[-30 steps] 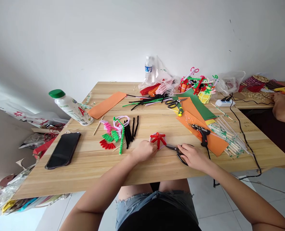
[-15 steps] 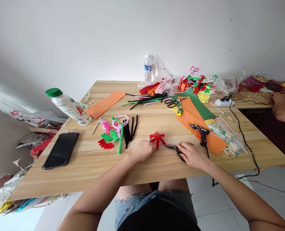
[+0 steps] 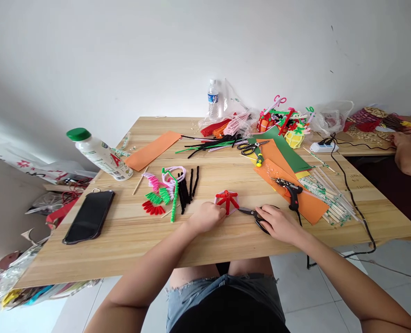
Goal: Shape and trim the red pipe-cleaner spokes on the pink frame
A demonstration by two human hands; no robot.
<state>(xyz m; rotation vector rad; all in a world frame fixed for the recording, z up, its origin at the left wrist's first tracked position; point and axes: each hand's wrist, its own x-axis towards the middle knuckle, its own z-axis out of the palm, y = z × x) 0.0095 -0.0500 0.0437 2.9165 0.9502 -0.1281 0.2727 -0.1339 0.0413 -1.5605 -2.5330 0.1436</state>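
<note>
A pale wall (image 3: 156,55) stands behind a wooden table (image 3: 132,254). At the far right, another person's arm (image 3: 409,159) reaches over a neighbouring surface. On the table, a green sheet (image 3: 291,150) lies partly under orange paper (image 3: 318,206), with a heap of thin sticks (image 3: 330,201) just beside. A white bottle (image 3: 103,155) with a green cap stands at the left, near a dark phone (image 3: 89,217) lying flat. A clear water bottle (image 3: 212,101) stands at the back.

The right hand (image 3: 278,224) has its fingers closed over the handles of black scissors (image 3: 248,212), whose blades point left. The left hand (image 3: 207,217) is curled, fingertips pinching the lower left edge of a red and lilac fuzzy piece (image 3: 227,202); exactly how they grip it is hidden. This piece lies on the table near its front edge, between the hands, with the scissor tips close to its right side. A glue gun (image 3: 293,195) rests on the orange paper. Black fuzzy strips (image 3: 183,192) lie left of the piece, beside small green loops (image 3: 153,199) and red loops (image 3: 153,208).
</note>
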